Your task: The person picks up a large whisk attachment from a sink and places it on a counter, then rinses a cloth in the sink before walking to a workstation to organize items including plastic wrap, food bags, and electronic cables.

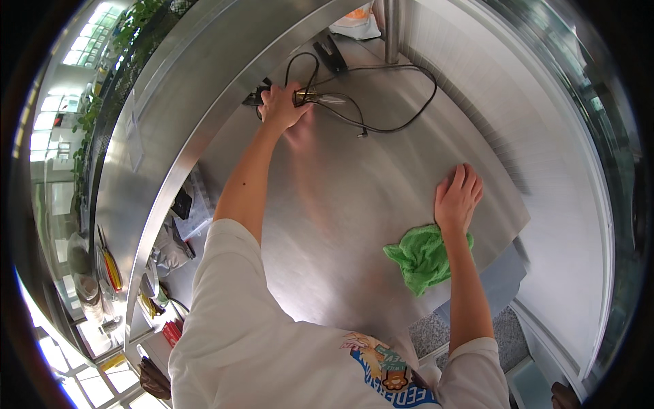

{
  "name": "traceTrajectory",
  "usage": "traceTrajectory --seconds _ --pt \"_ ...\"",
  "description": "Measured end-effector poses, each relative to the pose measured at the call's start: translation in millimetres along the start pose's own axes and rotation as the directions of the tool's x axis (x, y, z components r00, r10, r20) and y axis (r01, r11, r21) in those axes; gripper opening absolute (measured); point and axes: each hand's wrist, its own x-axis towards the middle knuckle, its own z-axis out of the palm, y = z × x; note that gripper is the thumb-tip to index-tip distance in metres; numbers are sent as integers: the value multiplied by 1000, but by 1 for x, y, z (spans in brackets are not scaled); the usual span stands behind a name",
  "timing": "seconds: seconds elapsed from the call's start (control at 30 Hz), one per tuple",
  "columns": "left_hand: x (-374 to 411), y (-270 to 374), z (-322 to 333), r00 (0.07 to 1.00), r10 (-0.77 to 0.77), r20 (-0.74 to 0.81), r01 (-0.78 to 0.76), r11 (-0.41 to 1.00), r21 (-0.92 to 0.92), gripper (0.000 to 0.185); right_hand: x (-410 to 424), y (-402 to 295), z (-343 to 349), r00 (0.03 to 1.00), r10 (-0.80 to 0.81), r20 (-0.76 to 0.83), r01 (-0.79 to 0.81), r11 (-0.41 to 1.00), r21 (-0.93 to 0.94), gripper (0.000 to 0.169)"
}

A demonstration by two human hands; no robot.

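Note:
My left hand (pixel 282 108) reaches to the far left of a stainless steel tabletop (pixel 327 189). Its fingers touch a black object (pixel 262 95) and a coiled black cable (pixel 431 97), but their grip is partly hidden. Right by that hand lies a screwdriver-like tool (pixel 327 98) with a yellowish clear handle. The cable loops out to the right and has a small plug (pixel 362 135) at one end. My right hand (pixel 458 197) rests palm down on the steel, holding nothing. Beneath its wrist is a crumpled green cloth (pixel 421 258).
A raised steel shelf (pixel 204 120) borders the left side. A black device (pixel 330 53) and a white-and-orange bag (pixel 357 24) sit at the back beside a metal post (pixel 392 30). Pliers (pixel 110 266) lie on the shelf. A white panel (pixel 557 153) stands along the right.

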Motion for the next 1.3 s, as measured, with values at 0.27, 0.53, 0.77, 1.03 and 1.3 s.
traceTrajectory --seconds 0.27,0.53,0.77,1.03,1.3 --pt "-64 -46 49 977 201 66 -208 968 139 50 2 -5 -2 1000 7 9 -7 1000 -26 40" --pt "-210 6 17 1000 5 -30 -7 998 -66 47 0 -3 -5 1000 -19 -12 19 1000 -22 38" --pt "-260 25 -26 975 -216 -53 185 920 -346 38 -4 2 -7 999 -47 26 49 997 -63 38" --pt "-286 33 -126 920 -319 226 377 572 -728 31 -4 4 -9 999 -37 14 37 999 -21 41" --pt "-276 86 -251 975 -107 193 220 449 -866 26 20 6 -70 937 191 293 -314 90 945 42"
